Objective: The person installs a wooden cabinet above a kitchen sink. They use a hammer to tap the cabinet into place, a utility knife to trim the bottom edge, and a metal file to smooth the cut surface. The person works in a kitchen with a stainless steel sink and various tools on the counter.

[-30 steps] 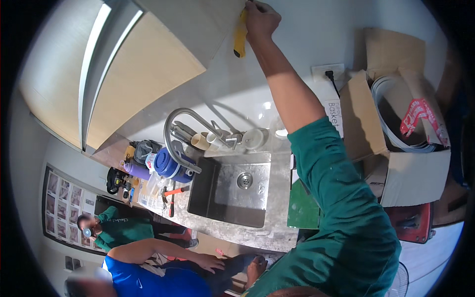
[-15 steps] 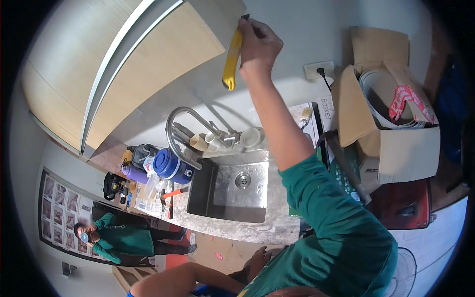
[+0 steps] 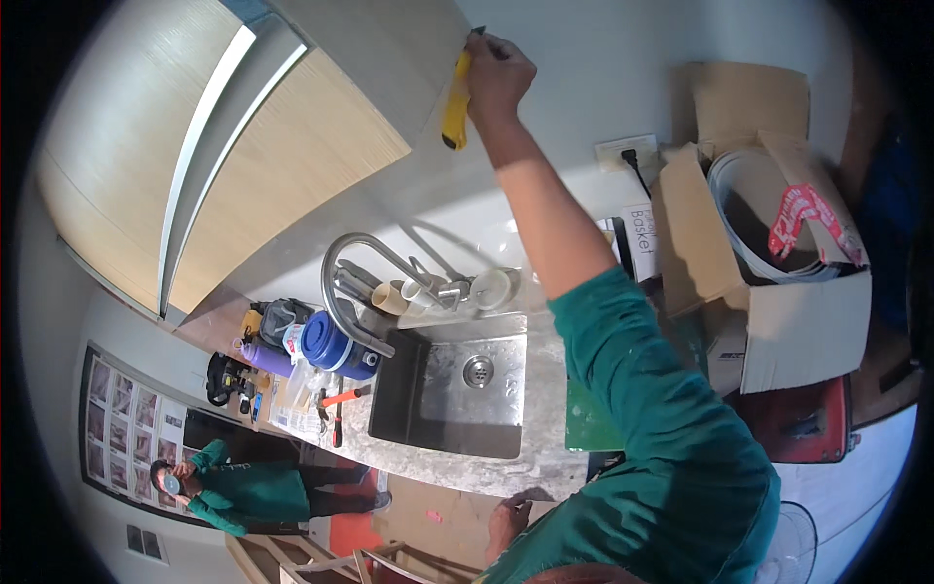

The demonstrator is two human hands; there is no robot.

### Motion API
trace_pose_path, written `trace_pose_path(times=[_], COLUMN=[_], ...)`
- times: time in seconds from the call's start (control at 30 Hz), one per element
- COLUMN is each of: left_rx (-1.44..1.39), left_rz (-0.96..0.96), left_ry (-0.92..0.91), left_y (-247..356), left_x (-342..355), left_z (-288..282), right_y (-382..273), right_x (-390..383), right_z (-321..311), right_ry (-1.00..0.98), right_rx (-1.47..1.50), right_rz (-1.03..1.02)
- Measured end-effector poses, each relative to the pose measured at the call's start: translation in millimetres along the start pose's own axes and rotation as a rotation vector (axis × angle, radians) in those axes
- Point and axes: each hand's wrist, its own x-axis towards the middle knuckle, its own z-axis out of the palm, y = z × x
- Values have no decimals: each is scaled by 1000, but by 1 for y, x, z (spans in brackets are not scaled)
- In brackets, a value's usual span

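High at the top centre, my right hand [image 3: 501, 78] is closed around a yellow utility knife [image 3: 455, 107]. The knife's dark tip pokes out above my fingers, close to the pale wall [image 3: 574, 58] and the side of the wall cabinet [image 3: 389, 58]. Whether the tip touches either surface, I cannot tell. My left hand [image 3: 506, 524] is low in the view, by the front edge of the countertop [image 3: 467, 475]. My body partly covers it and its fingers are not clear.
Below my right arm lies a steel sink [image 3: 448, 428] with a curved faucet [image 3: 336, 243]. Left of it are a blue jug [image 3: 336, 346], an orange-handled hammer [image 3: 342, 397] and a purple bottle [image 3: 268, 360]. An open cardboard box [image 3: 803, 331] stands right. Another person [image 3: 253, 487] stands at lower left.
My right hand and the knife have shifted slightly up and left. The cabinet also sits further left in view. My left forearm has dropped out of sight, leaving the hand by the counter.
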Motion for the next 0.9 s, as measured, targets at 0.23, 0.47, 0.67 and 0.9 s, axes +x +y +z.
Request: trace_pose_path(times=[0.23, 0.47, 0.67, 0.9], left_rx=[-152, -146, -154, 26], left_rz=[8, 69, 213, 228], left_ry=[35, 52, 39, 0], left_y=[8, 2, 9, 18], left_x=[-19, -14, -4, 11], left_z=[12, 16, -2, -20], right_y=[20, 1, -75, -155], right_x=[26, 12, -53, -134], right_z=[10, 4, -21, -47], right_ry=[-32, -121, -194, -211], right_rx=[-200, -73, 93, 175], right_rz=[52, 74, 137, 112])
